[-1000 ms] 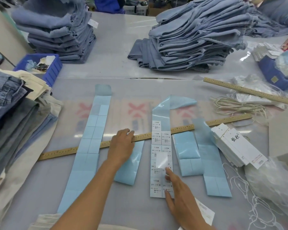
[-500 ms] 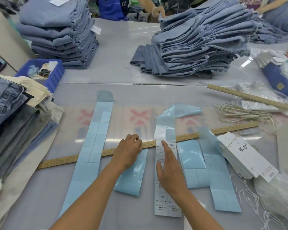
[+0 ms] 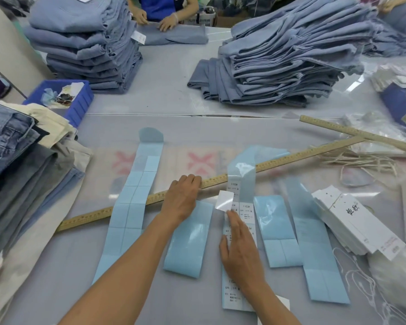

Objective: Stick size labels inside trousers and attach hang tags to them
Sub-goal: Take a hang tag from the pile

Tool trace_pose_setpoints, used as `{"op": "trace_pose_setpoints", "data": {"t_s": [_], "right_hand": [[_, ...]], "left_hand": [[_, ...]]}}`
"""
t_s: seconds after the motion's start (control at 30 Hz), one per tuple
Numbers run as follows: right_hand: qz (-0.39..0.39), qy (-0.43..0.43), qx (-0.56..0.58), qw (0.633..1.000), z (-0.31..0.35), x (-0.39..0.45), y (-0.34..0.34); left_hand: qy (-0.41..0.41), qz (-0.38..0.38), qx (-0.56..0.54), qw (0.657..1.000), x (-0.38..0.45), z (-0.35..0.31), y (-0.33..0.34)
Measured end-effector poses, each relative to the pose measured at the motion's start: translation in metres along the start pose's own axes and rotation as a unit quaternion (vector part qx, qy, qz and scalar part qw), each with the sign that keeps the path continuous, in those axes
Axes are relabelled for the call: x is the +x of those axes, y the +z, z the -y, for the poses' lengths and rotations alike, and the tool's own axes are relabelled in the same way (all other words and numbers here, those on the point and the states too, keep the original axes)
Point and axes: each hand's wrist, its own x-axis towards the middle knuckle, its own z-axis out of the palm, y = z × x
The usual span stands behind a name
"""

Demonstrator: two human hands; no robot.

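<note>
- 2 bare forearms reach out over the table.
- Left hand lies palm down on the wooden ruler, fingers curled loosely over its far edge.
- Right hand stretches along the label strip, pinching 1 peeled white label at its fingertips, lifted just above the strip.
- Hang tags lie stacked to the right.
</note>
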Motion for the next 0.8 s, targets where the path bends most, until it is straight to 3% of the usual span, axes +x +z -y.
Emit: {"op": "trace_pose_setpoints", "data": {"t_s": [0.4, 0.8], "right_hand": [[-0.025, -0.026, -0.029, 0.999, -0.005, -0.001, 0.005], [-0.019, -0.017, -0.024, 0.999, 0.0, 0.001, 0.003]], "left_hand": [[0.04, -0.014, -0.074, 0.996, 0.07, 0.007, -0.011], [-0.003, -0.066, -0.149, 0.987, 0.099, -0.013, -0.024]]}}
